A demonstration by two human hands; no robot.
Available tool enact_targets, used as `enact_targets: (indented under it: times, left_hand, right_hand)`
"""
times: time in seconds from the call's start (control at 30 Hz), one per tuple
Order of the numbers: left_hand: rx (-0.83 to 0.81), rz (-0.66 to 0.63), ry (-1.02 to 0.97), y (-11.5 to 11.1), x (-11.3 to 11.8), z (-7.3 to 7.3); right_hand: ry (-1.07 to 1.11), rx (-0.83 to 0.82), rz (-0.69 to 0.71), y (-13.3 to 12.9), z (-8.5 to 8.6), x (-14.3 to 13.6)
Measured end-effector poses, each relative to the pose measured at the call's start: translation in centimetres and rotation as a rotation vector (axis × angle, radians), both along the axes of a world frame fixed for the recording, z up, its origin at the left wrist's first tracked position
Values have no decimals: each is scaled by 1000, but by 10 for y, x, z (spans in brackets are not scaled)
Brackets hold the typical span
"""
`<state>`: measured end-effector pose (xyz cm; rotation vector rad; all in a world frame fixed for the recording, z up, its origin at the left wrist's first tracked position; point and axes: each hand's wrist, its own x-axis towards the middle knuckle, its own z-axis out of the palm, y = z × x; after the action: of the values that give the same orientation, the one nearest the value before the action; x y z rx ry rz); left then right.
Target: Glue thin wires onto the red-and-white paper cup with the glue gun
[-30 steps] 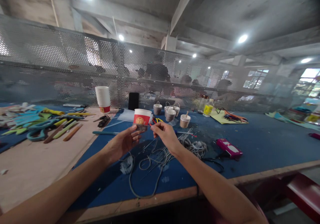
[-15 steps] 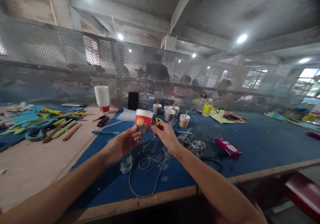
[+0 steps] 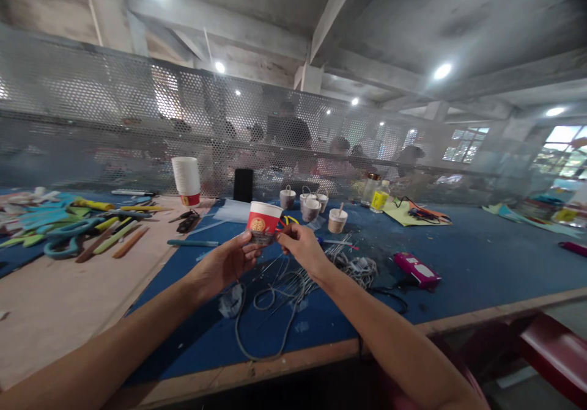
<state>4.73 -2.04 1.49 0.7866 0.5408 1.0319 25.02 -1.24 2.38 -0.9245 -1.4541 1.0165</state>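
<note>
My left hand (image 3: 232, 262) is closed around the lower left of a paper cup (image 3: 265, 217), held upright above the table. The cup is white at the rim and red below, with a gold emblem; a grey band circles its base. At the cup's lower right, my right hand (image 3: 298, 243) makes a pinch. What lies between those fingertips is too small to make out. Under the hands, grey cord (image 3: 285, 344) loops over the blue table (image 3: 192, 327), beside a bundle of thin grey strands (image 3: 312, 278).
Several grey-wrapped small cups (image 3: 310, 208) stand behind, near a cup with a stick (image 3: 337, 220). Stacked paper cups (image 3: 186, 178), scissors (image 3: 68, 237) and clay-coloured tool handles (image 3: 131, 242) are at left. A magenta box (image 3: 416, 269) lies right. A perforated metal screen (image 3: 192, 104) closes the back.
The cup has tilted or turned slightly in my left hand, and its base sits a little lower. My right hand keeps its pinch at nearly the same spot.
</note>
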Motion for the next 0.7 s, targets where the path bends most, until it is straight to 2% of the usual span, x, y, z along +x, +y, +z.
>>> enact_targets:
  times: [0.4,0.7]
  left_hand:
    - [-8,60,8,-1,1,5]
    - [13,2,24,-5,3,4]
  right_hand:
    - [-63,13,36,-9,6,4]
    - [-81,24,-7,-2,3,5]
